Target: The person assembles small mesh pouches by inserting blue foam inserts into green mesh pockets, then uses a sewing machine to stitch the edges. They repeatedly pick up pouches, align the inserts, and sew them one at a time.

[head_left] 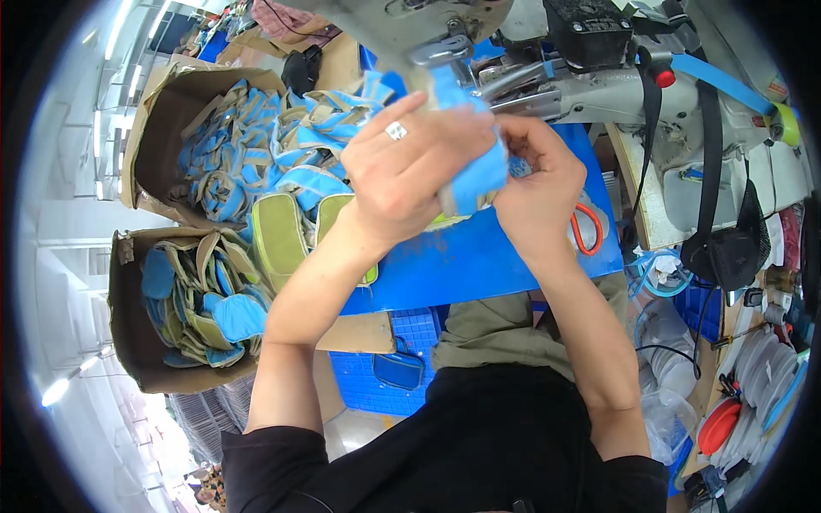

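In front of the sewing machine [445, 51], my two hands meet on a blue and beige fabric piece [479, 179]. My left hand [406, 162], wearing a ring, lies across the piece with its fingers curled over it and partly smeared by motion. The fingers of my right hand [540, 184] are bent in a pinch at the fabric's right edge. Below them spreads the blue table top [428, 269]. Green padded pieces with pale edging [280, 235] lie left of my left forearm. An orange-red looped handle [587, 231] shows beside my right wrist.
A cardboard box [162, 128] spills blue and beige strips onto the table at the left. Nearer stands another box [128, 316] of green and blue pieces. Black straps [708, 162] hang at the right. A blue pouch [398, 369] lies in a blue crate below the table.
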### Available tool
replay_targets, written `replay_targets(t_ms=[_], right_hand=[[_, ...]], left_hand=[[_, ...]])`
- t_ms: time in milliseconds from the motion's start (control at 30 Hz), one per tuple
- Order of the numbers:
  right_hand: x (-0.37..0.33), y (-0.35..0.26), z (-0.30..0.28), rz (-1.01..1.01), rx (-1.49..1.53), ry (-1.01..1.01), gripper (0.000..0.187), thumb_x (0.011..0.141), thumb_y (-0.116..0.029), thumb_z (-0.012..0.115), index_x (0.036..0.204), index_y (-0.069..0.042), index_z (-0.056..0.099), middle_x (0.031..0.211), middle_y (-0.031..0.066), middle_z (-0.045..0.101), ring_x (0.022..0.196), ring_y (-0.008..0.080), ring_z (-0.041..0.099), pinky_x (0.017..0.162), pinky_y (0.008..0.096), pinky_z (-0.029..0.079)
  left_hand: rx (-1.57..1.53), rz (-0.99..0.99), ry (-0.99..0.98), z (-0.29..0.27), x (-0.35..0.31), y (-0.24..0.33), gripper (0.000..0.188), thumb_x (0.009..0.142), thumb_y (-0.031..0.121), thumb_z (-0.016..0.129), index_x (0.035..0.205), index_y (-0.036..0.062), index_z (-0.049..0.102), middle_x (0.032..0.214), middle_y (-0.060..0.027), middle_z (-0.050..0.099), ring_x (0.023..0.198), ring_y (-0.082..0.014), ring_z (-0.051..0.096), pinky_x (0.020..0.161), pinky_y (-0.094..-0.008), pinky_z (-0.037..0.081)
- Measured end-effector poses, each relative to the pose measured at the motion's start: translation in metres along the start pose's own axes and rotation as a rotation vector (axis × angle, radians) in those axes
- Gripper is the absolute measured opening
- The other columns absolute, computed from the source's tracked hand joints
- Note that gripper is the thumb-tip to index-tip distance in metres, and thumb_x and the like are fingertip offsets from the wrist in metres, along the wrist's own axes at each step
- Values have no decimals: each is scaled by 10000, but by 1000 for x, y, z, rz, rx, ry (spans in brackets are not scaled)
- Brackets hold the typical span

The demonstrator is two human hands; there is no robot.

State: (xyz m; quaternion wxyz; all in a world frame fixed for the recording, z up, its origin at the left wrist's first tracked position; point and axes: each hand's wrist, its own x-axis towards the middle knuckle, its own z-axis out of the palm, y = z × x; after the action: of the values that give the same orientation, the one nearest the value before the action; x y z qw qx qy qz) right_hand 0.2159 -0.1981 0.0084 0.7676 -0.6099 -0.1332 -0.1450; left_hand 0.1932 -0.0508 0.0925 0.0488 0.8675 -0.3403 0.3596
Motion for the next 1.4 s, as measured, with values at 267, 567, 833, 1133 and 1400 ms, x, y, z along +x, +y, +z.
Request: replay_targets(t_ms=[267,567,833,1133,1400], right_hand=[[4,-13,2,87,56,46,226,775,41,777,983,-44,749,836,68,730,735,147,697,700,277,550],[-5,-5,1,-86,-154,2,243,770,-25,834,973,-34,700,854,77,709,741,182,676,663,309,526],[-4,8,-6,62,10,-44,218,770,66,762,961,-25,714,822,59,691,743,143,666,688,284,533],[16,-22,-18,372,206,-183,179,863,74,706,1035,28,727,862,31,713,750,74,652,699,233,546],[12,-18,-26,363,292,-237,264,855,-31,776,1098,55,722,851,33,723,746,67,670,649,220,520]], left_hand=[[-89,-62,25,0,0,2,193,807,105,813,970,46,727,1010,-107,791,990,-257,771,999,-437,542],[-214,-136,148,8,-13,-1,279,785,157,854,1013,53,730,1008,-106,788,930,-255,767,944,-453,570],[-55,39,27,2,-6,4,203,805,125,803,980,57,727,1020,-117,788,1002,-268,766,974,-457,559],[6,-11,87,8,0,4,175,759,61,743,930,89,766,971,-57,784,938,-208,758,953,-401,549],[-219,-169,167,12,0,11,239,778,15,800,998,8,708,1013,-147,768,969,-284,750,895,-393,570]])
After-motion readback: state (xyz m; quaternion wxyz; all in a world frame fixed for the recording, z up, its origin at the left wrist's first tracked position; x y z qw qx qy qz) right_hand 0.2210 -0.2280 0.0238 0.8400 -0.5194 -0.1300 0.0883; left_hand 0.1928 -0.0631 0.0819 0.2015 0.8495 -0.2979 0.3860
